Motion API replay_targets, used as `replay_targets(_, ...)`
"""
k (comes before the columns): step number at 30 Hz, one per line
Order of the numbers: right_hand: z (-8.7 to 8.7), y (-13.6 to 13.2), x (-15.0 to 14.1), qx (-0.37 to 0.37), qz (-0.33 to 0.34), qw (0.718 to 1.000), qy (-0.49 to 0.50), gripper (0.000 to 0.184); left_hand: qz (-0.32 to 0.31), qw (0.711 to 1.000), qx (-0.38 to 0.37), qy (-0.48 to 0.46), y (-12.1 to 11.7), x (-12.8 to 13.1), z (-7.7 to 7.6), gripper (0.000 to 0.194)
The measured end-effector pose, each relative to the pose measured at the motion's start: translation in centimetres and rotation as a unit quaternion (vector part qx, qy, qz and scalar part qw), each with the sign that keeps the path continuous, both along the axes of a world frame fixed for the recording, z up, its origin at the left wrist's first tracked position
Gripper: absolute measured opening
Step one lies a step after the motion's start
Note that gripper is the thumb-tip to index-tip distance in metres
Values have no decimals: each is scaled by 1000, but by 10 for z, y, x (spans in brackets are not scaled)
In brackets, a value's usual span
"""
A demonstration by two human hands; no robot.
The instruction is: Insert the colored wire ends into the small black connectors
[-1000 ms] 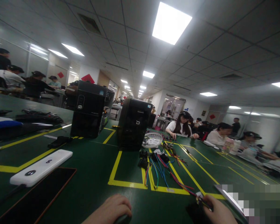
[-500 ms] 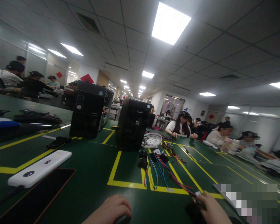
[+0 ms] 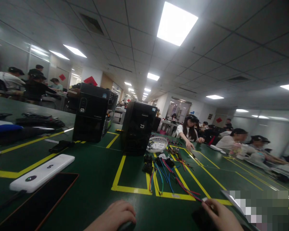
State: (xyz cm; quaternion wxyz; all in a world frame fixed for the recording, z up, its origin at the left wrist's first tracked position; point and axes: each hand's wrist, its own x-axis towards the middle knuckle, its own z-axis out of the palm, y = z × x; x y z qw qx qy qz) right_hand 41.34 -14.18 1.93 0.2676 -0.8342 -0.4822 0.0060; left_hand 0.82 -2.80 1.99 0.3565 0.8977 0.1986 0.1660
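My left hand [image 3: 118, 215] is curled over a dark rounded object [image 3: 128, 226] at the bottom edge of the view; most of that object is hidden. The fingers of my right hand [image 3: 223, 214] are bent in a pinch at a dark piece [image 3: 201, 218], blurred and partly covered. Close to those fingertips, the red and blue wires [image 3: 183, 188] end at a small pale tag [image 3: 204, 199]. Farther up the table, the wires run back to black connectors [image 3: 148, 165], with more blue and green leads spread beside them.
Two black computer towers [image 3: 139, 128] [image 3: 90, 112] stand on the green table beside a white basket [image 3: 157, 144]. A white power strip [image 3: 42, 173] and a dark phone-like slab [image 3: 36, 205] lie at left. Across the table sits a co-worker [image 3: 189, 131]. Yellow tape [image 3: 132, 190] marks the tabletop.
My right hand's fingers have shifted slightly at the dark piece. My left hand stays almost where it was. The co-worker opposite has stretched one arm forward onto the table.
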Motion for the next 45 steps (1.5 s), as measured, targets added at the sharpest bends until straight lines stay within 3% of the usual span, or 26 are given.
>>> replay_targets(8, 8, 2, -2, 17, -2, 1000, 19, 58, -9, 1000, 21, -16, 3, -2, -8, 24)
replay_targets(15, 3, 0, 4, 33, 38, 998, -26, 23, -17, 999, 30, -27, 3, -2, -11, 24)
replay_targets(21, 6, 2, -2, -6, 40, 998, -55, 18, -16, 999, 42, -20, 9, 1, -18, 28)
replay_targets(34, -3, 4, -10, -24, 49, 991, -119, 28, -8, 1000, 15, -9, 0, -1, -4, 27)
replay_targets(37, -1, 6, -15, -63, 77, 984, -148, 35, -2, 1000, 16, -9, 1, 0, -6, 26)
replay_targets(41, -3, 13, -18, -157, 66, 965, -201, 46, -9, 999, 34, -7, 4, 1, -11, 29)
replay_targets(45, -3, 17, -22, -171, 52, 962, -209, 49, 1, 1000, 25, -10, 3, 2, -9, 28)
